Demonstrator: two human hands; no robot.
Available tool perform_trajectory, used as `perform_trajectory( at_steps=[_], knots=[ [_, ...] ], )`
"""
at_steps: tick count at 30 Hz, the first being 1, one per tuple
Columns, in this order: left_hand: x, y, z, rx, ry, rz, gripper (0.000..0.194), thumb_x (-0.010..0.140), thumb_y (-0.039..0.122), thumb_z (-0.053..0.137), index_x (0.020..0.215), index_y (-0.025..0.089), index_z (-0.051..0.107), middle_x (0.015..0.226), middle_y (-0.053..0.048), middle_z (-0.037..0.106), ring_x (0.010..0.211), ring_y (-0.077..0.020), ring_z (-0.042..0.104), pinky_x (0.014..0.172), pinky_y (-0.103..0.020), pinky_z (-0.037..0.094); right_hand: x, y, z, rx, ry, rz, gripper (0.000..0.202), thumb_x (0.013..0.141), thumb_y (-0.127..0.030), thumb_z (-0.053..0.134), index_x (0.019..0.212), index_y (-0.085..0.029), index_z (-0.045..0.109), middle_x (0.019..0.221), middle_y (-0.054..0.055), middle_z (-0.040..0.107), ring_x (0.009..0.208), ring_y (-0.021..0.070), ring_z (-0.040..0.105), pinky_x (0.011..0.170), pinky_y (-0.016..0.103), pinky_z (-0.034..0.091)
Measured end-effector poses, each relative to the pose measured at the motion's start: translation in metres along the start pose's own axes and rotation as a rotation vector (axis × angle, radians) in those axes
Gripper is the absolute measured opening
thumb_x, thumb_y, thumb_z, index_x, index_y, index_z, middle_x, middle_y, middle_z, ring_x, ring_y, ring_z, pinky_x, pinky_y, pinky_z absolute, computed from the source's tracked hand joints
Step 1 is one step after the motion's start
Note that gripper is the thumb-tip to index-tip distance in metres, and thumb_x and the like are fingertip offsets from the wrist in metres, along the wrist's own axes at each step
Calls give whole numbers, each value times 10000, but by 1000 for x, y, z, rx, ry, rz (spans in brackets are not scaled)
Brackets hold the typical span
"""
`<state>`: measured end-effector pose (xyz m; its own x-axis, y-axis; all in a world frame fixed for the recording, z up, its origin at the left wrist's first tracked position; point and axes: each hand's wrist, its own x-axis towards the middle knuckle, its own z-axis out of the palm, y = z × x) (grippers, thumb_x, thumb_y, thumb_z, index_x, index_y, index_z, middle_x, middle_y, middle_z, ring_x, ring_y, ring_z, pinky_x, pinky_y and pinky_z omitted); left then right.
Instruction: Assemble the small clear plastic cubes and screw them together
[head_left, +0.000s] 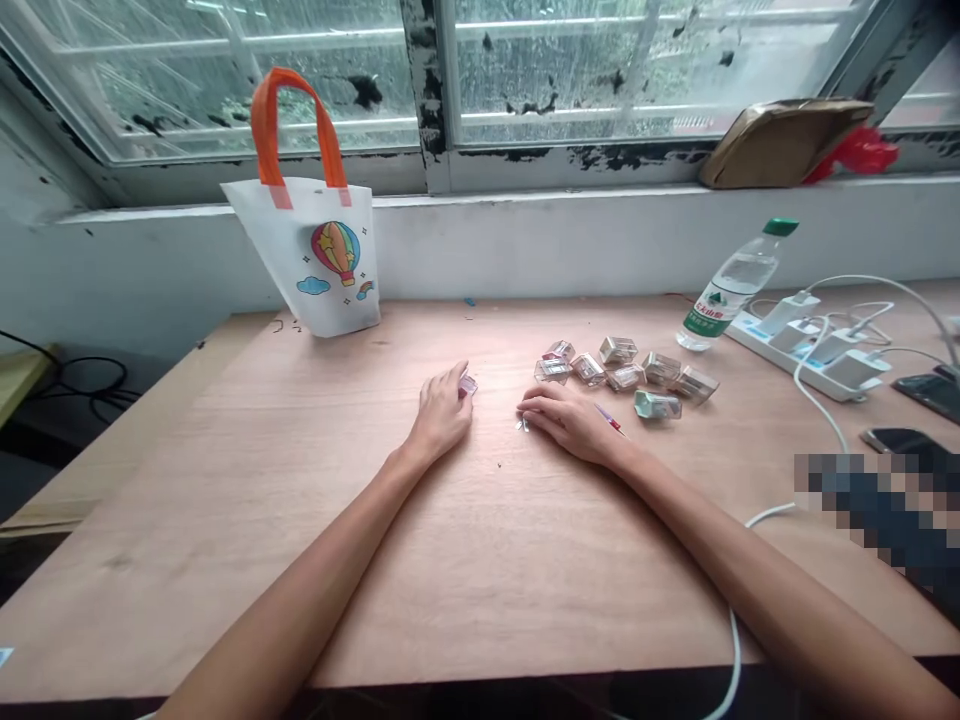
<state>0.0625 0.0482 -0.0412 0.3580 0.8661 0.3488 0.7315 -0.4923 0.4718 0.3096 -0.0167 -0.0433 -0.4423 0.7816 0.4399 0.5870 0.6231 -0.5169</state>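
My left hand (444, 408) rests on the table with its fingers curled round a small clear plastic box (468, 385) with a pinkish tint; part of the box is hidden by the fingers. To the right, my right hand (564, 420) lies low over the wood, fingers together and bent down. Small silvery pieces (523, 425) show at its fingertips, too small to name. Beside that hand lies a thin red and purple tool (609, 418), partly covered. Several clear plastic boxes (618, 350) form a loose group behind it, and a greenish one (658, 405) lies nearest the wrist.
A white bag (337, 300) with orange handles stands at the back left. A water bottle (724, 290) and a power strip (817, 360) with plugs and cables are on the right, near phones (926, 395). A white cable (733, 650) runs under my right forearm.
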Motion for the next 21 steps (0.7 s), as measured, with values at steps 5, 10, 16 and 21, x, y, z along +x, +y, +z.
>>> perform_trajectory(
  at_steps=[5,10,16,21],
  knots=[
    [-8,13,-5,111,-24,53,510,966,237,527,1458,117,462,1413,-190,616,1300,-332,561,1156,-533,363,-3,-5,-1,152,-18,36,213,999,-383,584,1093,-260,732,1194,97,647,1116,252,623,1003,455,519],
    [-10,16,-8,148,46,93,445,944,271,619,1370,178,532,1318,-147,678,1222,-332,604,1150,-533,353,-5,-3,1,189,16,127,216,966,-419,632,1037,-248,744,1201,96,647,1094,249,640,981,443,537],
    [-14,19,-9,28,81,107,454,947,321,656,1357,195,510,1306,-126,673,1215,-310,615,1081,-467,429,-6,-2,4,250,24,198,202,944,-422,659,967,-243,749,1200,88,658,1039,238,656,915,414,546],
    [-15,24,-11,-6,112,129,461,920,331,720,1317,212,518,1256,-103,692,1206,-295,628,1080,-448,419,-5,-1,6,330,67,302,231,867,-432,742,928,-212,706,1137,70,656,877,189,625,794,353,513]
  ],
)
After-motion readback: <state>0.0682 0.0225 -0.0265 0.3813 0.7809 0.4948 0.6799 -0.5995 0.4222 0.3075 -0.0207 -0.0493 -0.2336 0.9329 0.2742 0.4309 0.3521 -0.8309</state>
